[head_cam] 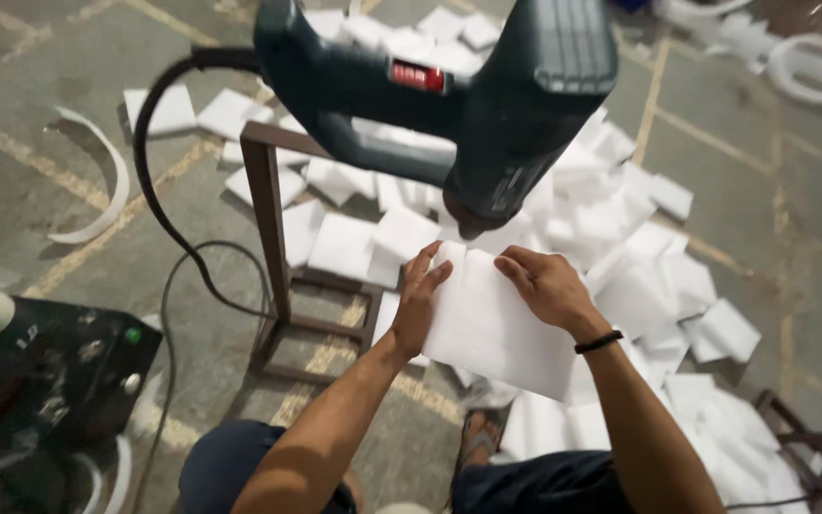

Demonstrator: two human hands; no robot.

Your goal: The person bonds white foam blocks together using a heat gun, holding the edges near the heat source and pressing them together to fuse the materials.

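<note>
Two hands grip one white foam sheet (492,328) at the frame's centre: my left hand (418,305) clasps its left edge, my right hand (546,284) pinches its top edge. Right above it hangs a dark heat gun (487,86), nozzle down. Foam pieces (639,276) litter the floor behind; a metal frame (273,247) stands to the left.

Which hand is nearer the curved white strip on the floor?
Left. The left hand grips the foam sheet's near edge toward the strip; the right hand holds the far edge.
</note>
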